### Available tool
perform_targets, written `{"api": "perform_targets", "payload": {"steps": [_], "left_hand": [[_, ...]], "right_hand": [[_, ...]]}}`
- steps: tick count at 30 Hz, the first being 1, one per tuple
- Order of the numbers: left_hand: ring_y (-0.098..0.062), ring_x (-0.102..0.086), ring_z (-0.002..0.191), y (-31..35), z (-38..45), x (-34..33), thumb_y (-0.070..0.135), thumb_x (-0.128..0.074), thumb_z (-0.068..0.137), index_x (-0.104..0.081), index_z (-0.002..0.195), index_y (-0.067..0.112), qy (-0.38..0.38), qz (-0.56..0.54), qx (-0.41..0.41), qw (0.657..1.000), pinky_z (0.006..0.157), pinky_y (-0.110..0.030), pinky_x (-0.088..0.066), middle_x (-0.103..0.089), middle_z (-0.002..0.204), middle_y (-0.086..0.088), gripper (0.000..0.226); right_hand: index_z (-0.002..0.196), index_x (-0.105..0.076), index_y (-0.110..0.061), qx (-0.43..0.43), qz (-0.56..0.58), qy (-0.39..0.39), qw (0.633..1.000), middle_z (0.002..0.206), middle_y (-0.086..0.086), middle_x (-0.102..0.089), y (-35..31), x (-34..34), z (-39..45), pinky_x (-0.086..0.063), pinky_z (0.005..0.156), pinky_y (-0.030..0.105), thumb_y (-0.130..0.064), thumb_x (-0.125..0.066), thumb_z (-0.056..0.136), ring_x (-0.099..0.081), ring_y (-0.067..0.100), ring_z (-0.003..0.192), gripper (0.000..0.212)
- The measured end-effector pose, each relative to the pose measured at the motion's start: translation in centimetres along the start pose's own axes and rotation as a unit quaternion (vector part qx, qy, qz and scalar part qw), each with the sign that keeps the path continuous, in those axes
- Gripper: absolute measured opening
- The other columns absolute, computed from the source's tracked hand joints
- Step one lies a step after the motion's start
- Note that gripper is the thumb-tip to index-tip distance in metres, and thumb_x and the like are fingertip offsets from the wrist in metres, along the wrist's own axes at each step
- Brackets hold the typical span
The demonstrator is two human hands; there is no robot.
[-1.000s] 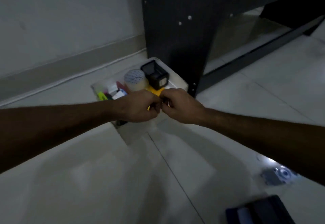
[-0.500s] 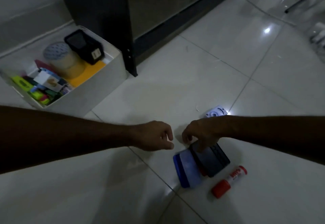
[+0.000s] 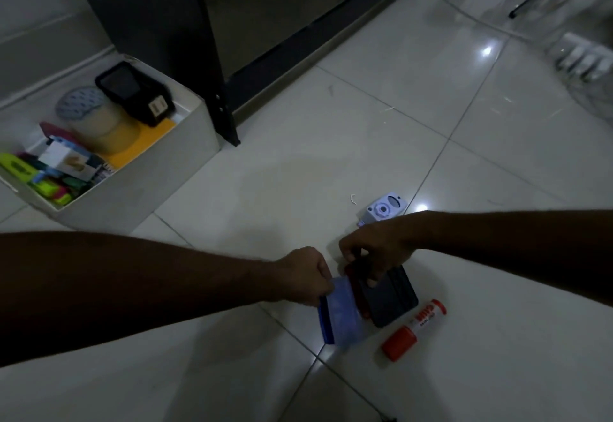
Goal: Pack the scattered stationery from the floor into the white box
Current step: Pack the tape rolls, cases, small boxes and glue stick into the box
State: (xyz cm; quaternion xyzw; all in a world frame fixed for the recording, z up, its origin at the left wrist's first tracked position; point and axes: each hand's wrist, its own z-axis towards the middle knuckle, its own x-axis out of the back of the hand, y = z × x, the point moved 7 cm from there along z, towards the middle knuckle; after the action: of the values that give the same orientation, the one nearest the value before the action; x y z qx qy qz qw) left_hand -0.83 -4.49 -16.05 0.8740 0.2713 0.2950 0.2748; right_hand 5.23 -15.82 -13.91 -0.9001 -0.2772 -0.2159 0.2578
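Observation:
The white box (image 3: 185,156) stands on the floor at the left, holding a tape roll (image 3: 96,123), a black case (image 3: 136,96), a yellow pad and several markers. On the tiles in front of me lie a blue flat case (image 3: 341,318), a black flat case (image 3: 388,299), a red-capped glue stick (image 3: 414,330) and a small white sharpener-like item (image 3: 384,211). My left hand (image 3: 303,277) pinches the top edge of the blue case. My right hand (image 3: 374,250) has its fingers curled on the top end of the black case.
A dark cabinet leg (image 3: 219,90) and its base rail stand just right of the box. A white fan grille (image 3: 583,66) and metal legs are at the far right. Glossy floor tiles stretch around the items.
Both hands left the box and swung right and down to the floor items. My left hand now holds the blue case's edge and my right hand has closed on the black case.

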Motion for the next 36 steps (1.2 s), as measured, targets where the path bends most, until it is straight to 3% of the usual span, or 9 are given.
{"api": "perform_targets", "payload": {"steps": [3, 8, 11, 15, 19, 23, 28, 32, 36], "left_hand": [[-0.012, -0.065, 0.059, -1.0, -0.4, 1.6, 0.011, -0.067, 0.083, -0.071, 0.092, 0.002, 0.019, -0.029, 0.012, 0.999, 0.062, -0.027, -0.058, -0.071, 0.069, -0.005, 0.014], [-0.018, -0.068, 0.072, -2.3, -2.3, 6.5, 0.023, -0.067, 0.083, -0.059, 0.115, 0.013, 0.072, -0.01, 0.01, 0.997, 0.062, -0.028, -0.055, -0.068, 0.089, -0.006, 0.035], [-0.014, -0.065, 0.072, -2.8, -4.3, 10.4, 0.026, -0.064, 0.086, -0.053, 0.131, 0.011, 0.087, 0.015, 0.017, 0.996, 0.063, -0.026, -0.051, -0.066, 0.099, -0.006, 0.05], [-0.013, -0.059, 0.069, -3.1, -8.4, 16.8, 0.021, -0.052, 0.093, -0.065, 0.122, 0.01, 0.105, 0.036, 0.016, 0.994, 0.062, -0.027, -0.05, -0.069, 0.094, -0.005, 0.034], [-0.016, -0.06, 0.068, -4.4, -13.2, 23.3, 0.015, -0.051, 0.09, -0.068, 0.11, 0.003, 0.165, -0.016, 0.014, 0.986, 0.062, -0.03, -0.054, -0.067, 0.084, -0.008, 0.028], [-0.023, -0.058, 0.07, -5.8, -17.8, 29.8, 0.02, -0.059, 0.075, -0.065, 0.107, -0.005, 0.215, -0.074, 0.0, 0.974, 0.064, -0.032, -0.052, -0.062, 0.084, -0.015, 0.041], [-0.018, -0.056, 0.07, -8.2, -21.8, 37.5, 0.024, -0.065, 0.087, -0.07, 0.104, -0.001, 0.309, -0.063, -0.017, 0.949, 0.059, -0.029, -0.049, -0.064, 0.085, -0.012, 0.03], [-0.015, -0.05, 0.07, -11.8, -23.0, 40.6, 0.04, -0.068, 0.087, -0.075, 0.1, 0.014, 0.359, -0.052, 0.008, 0.932, 0.062, -0.031, -0.041, -0.063, 0.082, -0.004, 0.031], [-0.014, -0.048, 0.069, -14.6, -23.1, 42.1, 0.049, -0.067, 0.085, -0.075, 0.1, 0.017, 0.396, -0.052, 0.026, 0.916, 0.061, -0.029, -0.04, -0.062, 0.082, -0.003, 0.037]], "right_hand": [[0.101, -0.048, -0.019, 0.012, 0.031, 0.015, 0.999, 0.11, 0.002, -0.055, -0.3, 1.0, -0.3, -0.042, 0.066, 0.022, -0.026, -0.083, 0.076, -0.05, 0.016, 0.093, 0.044], [0.1, -0.054, -0.014, 0.035, 0.067, 0.104, 0.992, 0.098, -0.009, -0.054, -2.4, 5.8, -0.5, -0.035, 0.055, 0.008, -0.027, -0.084, 0.075, -0.048, 0.003, 0.077, 0.042], [0.114, -0.053, -0.023, 0.053, 0.058, 0.138, 0.987, 0.108, -0.007, -0.057, -4.6, 9.5, 0.4, -0.037, 0.06, 0.011, -0.03, -0.083, 0.075, -0.051, -0.002, 0.075, 0.05], [0.131, -0.047, -0.038, 0.06, 0.069, 0.161, 0.983, 0.113, -0.012, -0.056, -8.1, 14.8, 1.4, -0.044, 0.066, 0.016, -0.039, -0.078, 0.078, -0.059, 0.0, 0.079, 0.061], [0.107, -0.066, -0.02, 0.094, 0.161, 0.21, 0.96, 0.096, 0.007, -0.07, -12.1, 19.8, 2.0, -0.059, 0.067, 0.034, -0.028, -0.071, 0.078, -0.07, 0.024, 0.083, 0.031], [0.098, -0.064, -0.016, 0.131, 0.217, 0.256, 0.933, 0.098, 0.015, -0.068, -16.0, 24.3, 2.4, -0.058, 0.075, 0.041, -0.024, -0.067, 0.081, -0.069, 0.027, 0.09, 0.019], [0.098, -0.061, -0.021, 0.173, 0.268, 0.305, 0.897, 0.089, 0.007, -0.061, -19.3, 29.6, 4.4, -0.048, 0.067, 0.034, -0.025, -0.065, 0.081, -0.058, 0.02, 0.079, 0.018], [0.101, -0.063, -0.027, 0.189, 0.295, 0.342, 0.872, 0.098, 0.002, -0.068, -21.5, 32.7, 7.9, -0.049, 0.075, 0.031, -0.029, -0.069, 0.075, -0.064, 0.018, 0.094, 0.026], [0.104, -0.065, -0.025, 0.186, 0.348, 0.301, 0.868, 0.099, -0.001, -0.072, -23.3, 33.3, 11.5, -0.055, 0.068, 0.024, -0.057, -0.067, 0.083, -0.071, 0.013, 0.09, 0.038]]}}
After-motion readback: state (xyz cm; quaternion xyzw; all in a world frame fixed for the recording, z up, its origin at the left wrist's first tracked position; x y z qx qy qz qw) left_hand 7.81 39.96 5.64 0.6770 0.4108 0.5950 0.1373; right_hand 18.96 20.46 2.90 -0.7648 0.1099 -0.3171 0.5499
